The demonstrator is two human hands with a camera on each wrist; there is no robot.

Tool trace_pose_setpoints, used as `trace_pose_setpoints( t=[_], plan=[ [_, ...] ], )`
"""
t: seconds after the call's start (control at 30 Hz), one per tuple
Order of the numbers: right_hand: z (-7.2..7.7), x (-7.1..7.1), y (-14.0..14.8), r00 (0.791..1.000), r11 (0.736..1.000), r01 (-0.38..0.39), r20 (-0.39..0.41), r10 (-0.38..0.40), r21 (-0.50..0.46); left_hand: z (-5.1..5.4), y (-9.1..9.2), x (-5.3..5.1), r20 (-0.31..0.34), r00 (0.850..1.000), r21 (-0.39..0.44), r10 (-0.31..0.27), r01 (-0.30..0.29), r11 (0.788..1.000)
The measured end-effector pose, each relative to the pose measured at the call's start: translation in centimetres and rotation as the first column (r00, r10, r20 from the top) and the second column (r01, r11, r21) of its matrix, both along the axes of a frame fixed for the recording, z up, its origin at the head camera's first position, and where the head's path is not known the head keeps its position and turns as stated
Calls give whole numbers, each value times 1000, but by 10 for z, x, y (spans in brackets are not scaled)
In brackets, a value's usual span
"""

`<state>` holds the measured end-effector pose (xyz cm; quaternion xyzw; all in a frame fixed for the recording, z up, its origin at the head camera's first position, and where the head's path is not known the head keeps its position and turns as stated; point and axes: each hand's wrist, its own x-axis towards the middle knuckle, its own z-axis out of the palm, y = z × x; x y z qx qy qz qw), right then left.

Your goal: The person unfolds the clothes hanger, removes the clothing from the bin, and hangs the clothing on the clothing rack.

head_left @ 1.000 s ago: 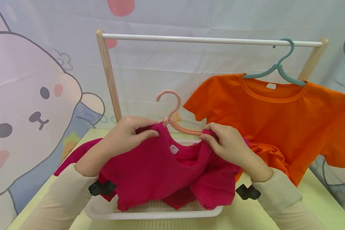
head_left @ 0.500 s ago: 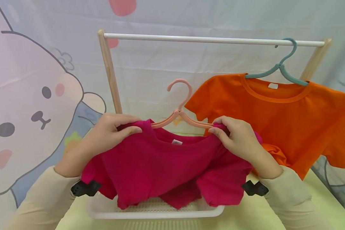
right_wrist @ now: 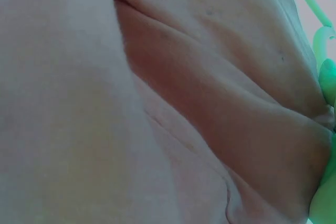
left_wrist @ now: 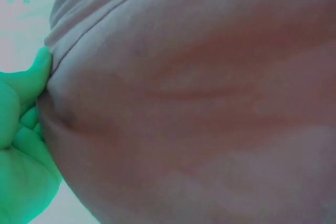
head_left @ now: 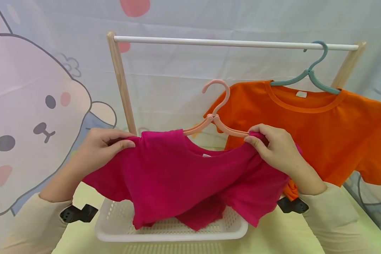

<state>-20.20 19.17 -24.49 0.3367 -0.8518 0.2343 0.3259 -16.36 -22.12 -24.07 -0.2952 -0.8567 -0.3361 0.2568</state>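
A magenta T-shirt (head_left: 177, 173) is spread between both hands, with a pink hanger (head_left: 214, 120) inside its neck and its hook standing above the collar. My left hand (head_left: 98, 150) pinches the shirt near the left shoulder seam; in the left wrist view the thumb and fingers grip the cloth (left_wrist: 157, 93) at that seam. My right hand (head_left: 276, 150) pinches the other shoulder beside the collar, where the hanger's right arm enters the cloth. The hanger's left arm goes under the left shoulder. Cloth (right_wrist: 210, 103) fills most of the right wrist view.
Below the shirt is a white plastic basket (head_left: 171, 238) on a pale yellow table (head_left: 266, 236). Behind stands a rack with a white rail (head_left: 209, 42). An orange T-shirt (head_left: 320, 137) hangs from it at the right on a teal hanger (head_left: 315, 77).
The shirt and pink hanger have moved up and to the right. My left hand has slid outward from the collar toward the sleeve, and the left shoulder now covers the hanger's arm.
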Motion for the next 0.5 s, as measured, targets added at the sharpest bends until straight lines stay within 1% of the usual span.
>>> trace_pose_setpoints(
  t=[0.17,0.23,0.37,0.5],
  plan=[
    [-3,-2,7,999,1000,5,32,-4,-11,-5,-5,0,2,1000,84,10,-10,996],
    [-4,-2,9,999,1000,4,47,-3,-18,-8,-8,0,13,1000,120,25,-26,992],
    [-7,-3,14,998,1000,5,62,-3,-27,-14,-15,2,65,995,169,75,-85,982],
    [-9,-4,19,999,999,11,52,-9,-35,-21,-23,2,107,987,187,122,-141,972]
  ],
)
